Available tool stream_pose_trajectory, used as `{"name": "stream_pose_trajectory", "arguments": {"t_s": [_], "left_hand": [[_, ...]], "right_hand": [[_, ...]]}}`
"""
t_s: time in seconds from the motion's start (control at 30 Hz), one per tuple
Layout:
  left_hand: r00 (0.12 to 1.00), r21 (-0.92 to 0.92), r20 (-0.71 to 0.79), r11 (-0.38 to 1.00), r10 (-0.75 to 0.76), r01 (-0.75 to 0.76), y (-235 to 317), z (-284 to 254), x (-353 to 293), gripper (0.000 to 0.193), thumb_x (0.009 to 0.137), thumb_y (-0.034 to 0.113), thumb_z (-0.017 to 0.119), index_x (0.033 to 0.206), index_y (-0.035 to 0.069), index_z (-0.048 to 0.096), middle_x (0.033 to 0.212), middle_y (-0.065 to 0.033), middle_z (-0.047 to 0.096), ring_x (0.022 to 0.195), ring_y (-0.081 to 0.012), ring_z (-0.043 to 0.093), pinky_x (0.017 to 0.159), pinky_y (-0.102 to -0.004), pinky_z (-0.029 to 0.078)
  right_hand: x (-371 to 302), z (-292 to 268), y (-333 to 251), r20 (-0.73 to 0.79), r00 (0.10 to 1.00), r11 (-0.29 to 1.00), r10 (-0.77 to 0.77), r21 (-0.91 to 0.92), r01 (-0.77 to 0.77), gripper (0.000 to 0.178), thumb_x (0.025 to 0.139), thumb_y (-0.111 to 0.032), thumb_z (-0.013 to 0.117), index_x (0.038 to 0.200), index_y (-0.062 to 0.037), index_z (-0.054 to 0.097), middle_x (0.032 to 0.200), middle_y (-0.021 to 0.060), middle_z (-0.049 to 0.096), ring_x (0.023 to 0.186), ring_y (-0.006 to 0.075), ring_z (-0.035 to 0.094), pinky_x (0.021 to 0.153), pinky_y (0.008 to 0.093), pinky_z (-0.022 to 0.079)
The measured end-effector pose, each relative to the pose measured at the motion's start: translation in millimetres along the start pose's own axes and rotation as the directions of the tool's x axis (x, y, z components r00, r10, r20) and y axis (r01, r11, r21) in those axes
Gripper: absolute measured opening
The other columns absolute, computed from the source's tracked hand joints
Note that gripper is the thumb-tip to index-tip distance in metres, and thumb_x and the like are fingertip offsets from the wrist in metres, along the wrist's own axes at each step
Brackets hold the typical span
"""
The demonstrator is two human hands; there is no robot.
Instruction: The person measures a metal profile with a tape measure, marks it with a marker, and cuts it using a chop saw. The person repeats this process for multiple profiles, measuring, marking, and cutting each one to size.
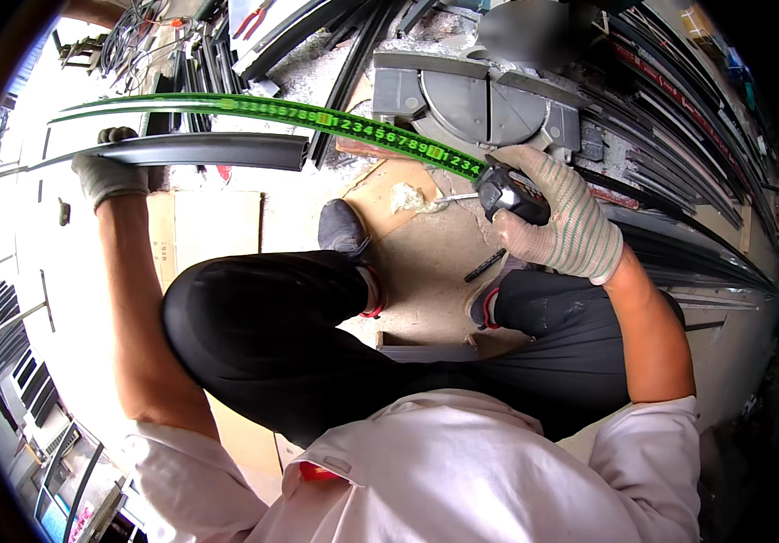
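A white shirt [462, 480] was noted nearest. The tape-measure case [507, 196] was grasped by the right hand [575, 217]; its green blade [371, 132], judged springy, was extended leftward beside a dark profile [217, 151], judged stiff, best held mid-length, gripped by the left hand [112, 177].

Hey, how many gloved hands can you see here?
2: the left hand, at picture left, holding a long dark profile; and the right hand, right of centre, holding a tape measure. No others show.

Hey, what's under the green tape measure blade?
Long dark profiles cross beneath the green tape measure blade, showing on both sides of it. Their stretch directly behind the blade is covered and can't be seen.
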State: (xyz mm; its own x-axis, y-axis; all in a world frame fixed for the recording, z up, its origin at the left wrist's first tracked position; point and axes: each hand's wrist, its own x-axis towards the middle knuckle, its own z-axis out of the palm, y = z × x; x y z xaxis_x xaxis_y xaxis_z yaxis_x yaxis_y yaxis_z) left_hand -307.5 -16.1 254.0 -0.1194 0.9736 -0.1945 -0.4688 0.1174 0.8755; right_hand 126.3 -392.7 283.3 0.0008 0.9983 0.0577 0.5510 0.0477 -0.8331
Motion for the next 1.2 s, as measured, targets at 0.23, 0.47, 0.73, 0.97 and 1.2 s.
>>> {"name": "stream_pose_trajectory", "arguments": {"t_s": [0.23,0.47,0.73,0.97,1.2], "left_hand": [[0.977,0.094,-0.212,0.995,-0.007,0.027,-49,-46,-9,0.061,0.094,0.062,0.026,0.069,0.009,0.046,0.061,-0.0065,0.046,0.060,-0.0245,0.048,0.059,-0.0354,0.046],[0.823,-0.006,-0.537,0.977,-0.184,0.215,-147,-142,-40,0.036,0.097,0.043,0.044,0.081,0.011,0.042,0.068,-0.0052,0.050,0.056,-0.0202,0.046,0.055,-0.0344,0.046],[0.702,0.005,-0.666,0.940,-0.252,0.342,-220,-224,-43,0.042,0.101,0.051,0.040,0.093,0.009,0.040,0.086,-0.0131,0.065,0.064,-0.0234,0.060,0.059,-0.0367,0.053],[0.599,-0.023,-0.743,0.906,-0.299,0.423,-253,-275,-36,0.047,0.099,0.055,0.051,0.103,0.009,0.054,0.092,-0.0100,0.064,0.083,-0.0246,0.061,0.077,-0.0393,0.053],[0.629,0.014,-0.680,0.851,-0.377,0.525,-272,-301,-16,0.045,0.098,0.059,0.051,0.087,0.015,0.054,0.074,-0.0008,0.060,0.061,-0.0193,0.056,0.059,-0.0351,0.053]], "right_hand": [[-6,3,6,0.100,0.992,0.995,0.074,-0.075,-0.066,0.050,0.077,-0.022,0.072,0.118,0.0031,0.060,0.099,0.0182,0.067,0.093,0.0324,0.067,0.086,0.0400,0.053],[-13,19,35,0.104,0.992,0.992,0.072,-0.107,-0.061,0.048,0.075,-0.026,0.072,0.112,0.0009,0.060,0.097,0.0186,0.063,0.088,0.0354,0.063,0.083,0.0431,0.051],[-11,30,60,0.262,0.927,0.964,0.267,-0.056,-0.261,0.054,0.075,-0.022,0.074,0.121,0.0011,0.057,0.100,0.0200,0.063,0.089,0.0355,0.065,0.080,0.0428,0.053],[-5,34,80,0.379,0.816,0.898,0.437,-0.128,-0.421,0.059,0.075,-0.019,0.076,0.127,-0.0005,0.056,0.099,0.0167,0.061,0.089,0.0316,0.064,0.082,0.0386,0.053],[-7,45,111,0.460,0.714,0.816,0.528,-0.041,-0.577,0.066,0.077,-0.016,0.076,0.137,-0.0041,0.051,0.097,0.0105,0.064,0.087,0.0218,0.063,0.082,0.0353,0.053]]}}
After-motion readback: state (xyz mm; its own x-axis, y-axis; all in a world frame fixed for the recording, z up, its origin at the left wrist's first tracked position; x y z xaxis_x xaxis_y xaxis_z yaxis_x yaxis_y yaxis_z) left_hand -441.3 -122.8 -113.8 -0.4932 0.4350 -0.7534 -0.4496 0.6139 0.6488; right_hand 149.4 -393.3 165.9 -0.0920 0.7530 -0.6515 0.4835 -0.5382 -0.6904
